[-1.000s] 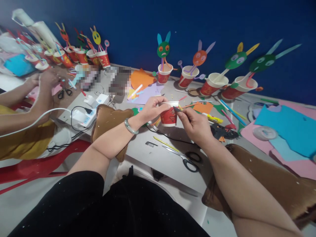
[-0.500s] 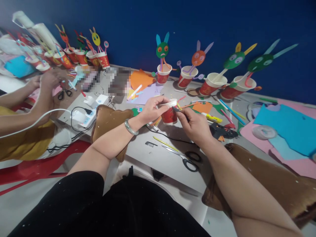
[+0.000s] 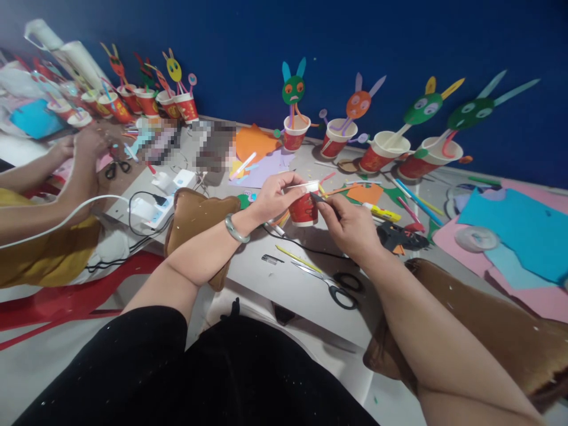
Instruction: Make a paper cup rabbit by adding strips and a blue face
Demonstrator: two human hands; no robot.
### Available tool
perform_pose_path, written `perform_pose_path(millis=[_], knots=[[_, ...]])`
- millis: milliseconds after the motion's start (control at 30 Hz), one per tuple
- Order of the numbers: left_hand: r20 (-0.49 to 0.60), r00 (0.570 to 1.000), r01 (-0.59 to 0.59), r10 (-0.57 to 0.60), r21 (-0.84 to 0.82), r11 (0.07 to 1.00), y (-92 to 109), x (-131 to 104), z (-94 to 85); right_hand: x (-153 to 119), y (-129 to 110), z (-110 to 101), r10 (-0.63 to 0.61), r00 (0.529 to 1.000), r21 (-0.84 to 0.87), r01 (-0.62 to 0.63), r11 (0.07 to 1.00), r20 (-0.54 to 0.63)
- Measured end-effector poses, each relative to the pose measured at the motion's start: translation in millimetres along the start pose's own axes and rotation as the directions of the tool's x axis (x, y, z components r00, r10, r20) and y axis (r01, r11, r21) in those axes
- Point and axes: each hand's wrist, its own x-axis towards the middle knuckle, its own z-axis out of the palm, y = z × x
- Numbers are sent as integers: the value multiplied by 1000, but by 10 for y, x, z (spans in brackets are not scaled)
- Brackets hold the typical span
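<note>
A red paper cup (image 3: pixel 303 210) with a white rim stands tilted slightly in front of me. My left hand (image 3: pixel 279 194), with a bracelet on its wrist, grips the cup's rim from the left, thumb across the top. At the cup's right side, my right hand (image 3: pixel 346 222) pinches a small dark pointed piece (image 3: pixel 316 197), like a blade, with its tip against the cup just under the rim. Most of that piece is hidden by the fingers. Scissors (image 3: pixel 341 293), a yellow strip (image 3: pixel 297 258) and a small clear-and-black piece (image 3: pixel 271 259) lie nearer to me.
Paper-cup puppets (image 3: pixel 296 133) line the blue wall. Right of my hands are a yellow cutter (image 3: pixel 382 212), a black glue gun (image 3: pixel 402 235), coloured paper (image 3: pixel 519 222) and a tape roll (image 3: pixel 477 239). Brown cushions (image 3: pixel 199 222) and a power strip (image 3: pixel 166 204) sit nearby. Another person's hands (image 3: pixel 86 145) work at left.
The camera view has shifted very slightly. Both hands keep their hold, and the dark piece stays against the cup.
</note>
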Motion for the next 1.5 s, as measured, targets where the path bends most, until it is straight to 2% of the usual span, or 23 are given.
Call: perform_pose_path(millis=[467, 600, 767, 867, 1033, 1300, 1500], knots=[[0, 1000, 18, -18, 1, 1000, 27, -4, 5, -2, -58, -25, 28, 1000, 44, -29, 999, 12], [1, 999, 34, -34, -19, 999, 21, -5, 9, -3, -102, -37, 35, 999, 215, -38, 976, 21], [12, 999, 32, -31, -51, 998, 22, -6, 13, 13, -114, -23, 107, 984, 471, -164, 867, 146], [10, 1000, 23, -23, -44, 999, 17, -8, 12, 24, -109, -16, 128, 973, 529, -213, 821, 193], [17, 1000, 9, -9, -29, 1000, 1, -10, 13, 10, -130, -25, 100, 989, 413, -137, 900, 111], [-14, 998, -52, 54, 107, 993, 8, -30, 32, -13, -110, 4, 50, 999, 203, -50, 978, 6], [-5, 982, -182, 191, 291, 939, 28, -61, 44, -52, -108, 9, 54, 999, -41, -54, 998, -11]])
